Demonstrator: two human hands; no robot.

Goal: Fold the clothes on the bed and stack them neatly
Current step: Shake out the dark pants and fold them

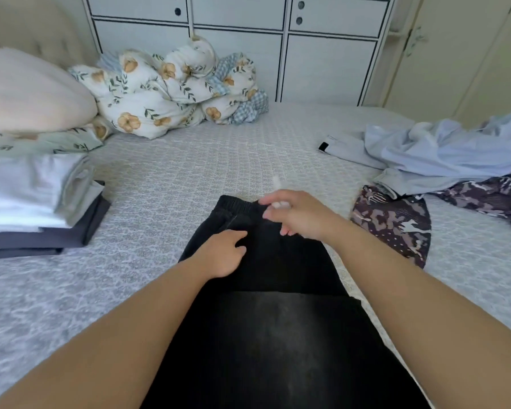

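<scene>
Sitting at the far left of the bed [165, 178] is a folded stack [33, 202] of white, grey and dark garments, lying below a peach pillow [27, 93]. Behind it, a floral duvet [171, 87] is bunching up against the white cabinet doors [322, 63]. In the middle, black pants [278, 290] are lying lengthwise on the bedspread, waistband pointing away from the person. The left hand [224, 252] is resting on the fabric below the waistband, fingers loosely curled and gripping nothing. The right hand [292, 214] is hovering at the waistband, pinching a small whitish object [278, 202] too blurred to identify. Farther right, a patterned purple-brown garment [396, 225] is lying just beside the pants, and a pale blue heap [443, 152] of unfolded clothes is spreading behind it.
</scene>
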